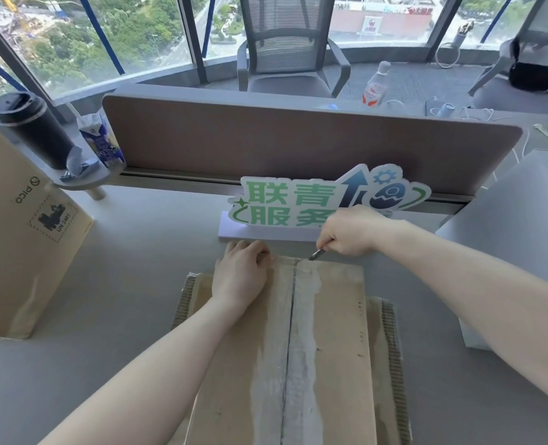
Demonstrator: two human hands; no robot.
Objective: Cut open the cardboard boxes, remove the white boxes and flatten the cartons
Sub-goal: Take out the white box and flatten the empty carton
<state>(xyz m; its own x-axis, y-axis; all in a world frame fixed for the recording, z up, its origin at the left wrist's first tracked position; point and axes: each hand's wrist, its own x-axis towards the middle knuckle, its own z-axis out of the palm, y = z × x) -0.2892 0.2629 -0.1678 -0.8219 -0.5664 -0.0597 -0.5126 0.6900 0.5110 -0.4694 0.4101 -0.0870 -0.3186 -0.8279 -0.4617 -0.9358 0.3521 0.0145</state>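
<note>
You are at a grey office surface [131, 284] by tall windows, with a brown divider panel [298, 146] across the far side and a green-lettered sign [298, 200] standing in front of it.

From the head camera, the cardboard box [330, 332] lies directly in front of you, its top flaps meeting at a taped centre seam [293, 316]. Your left hand [240, 274] rests on the left flap near the far edge, fingers curled over that edge to steady it. Your right hand [346, 232] grips a small cutter [317, 253], its tip touching the far end of the seam.

A dark line runs down the tape, but whether it is already slit you cannot tell; the flaps lie closed. No white boxes are out. A second PICO carton [19, 236] stands unflattened at your left, so most of the task appears to remain.
</note>
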